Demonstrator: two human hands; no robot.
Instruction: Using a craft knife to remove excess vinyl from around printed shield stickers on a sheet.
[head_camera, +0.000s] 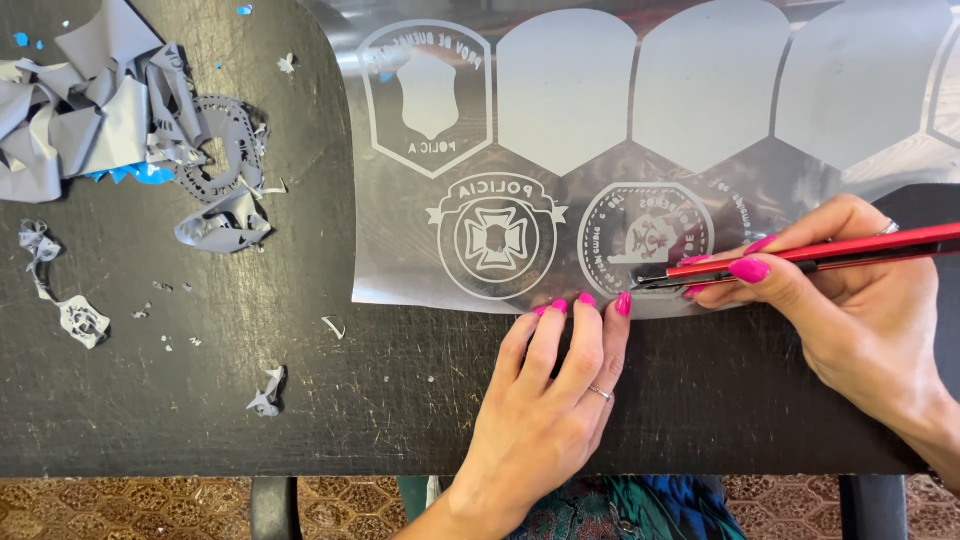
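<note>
A clear vinyl sheet (700, 150) with grey shield and round badge cut-outs lies across the dark table (200, 350). My left hand (550, 400) presses its fingertips flat on the sheet's near edge, just below a round emblem (645, 238). My right hand (850, 300) holds a red and black craft knife (800, 258) like a pen, its tip resting on the lower right of that round emblem. Left of it sits another round badge with a cross (495, 238).
A heap of peeled grey vinyl scraps (110, 120) lies at the table's far left, with smaller scraps (265, 392) scattered nearer. The table's front edge runs along the bottom, above a patterned floor (120, 505).
</note>
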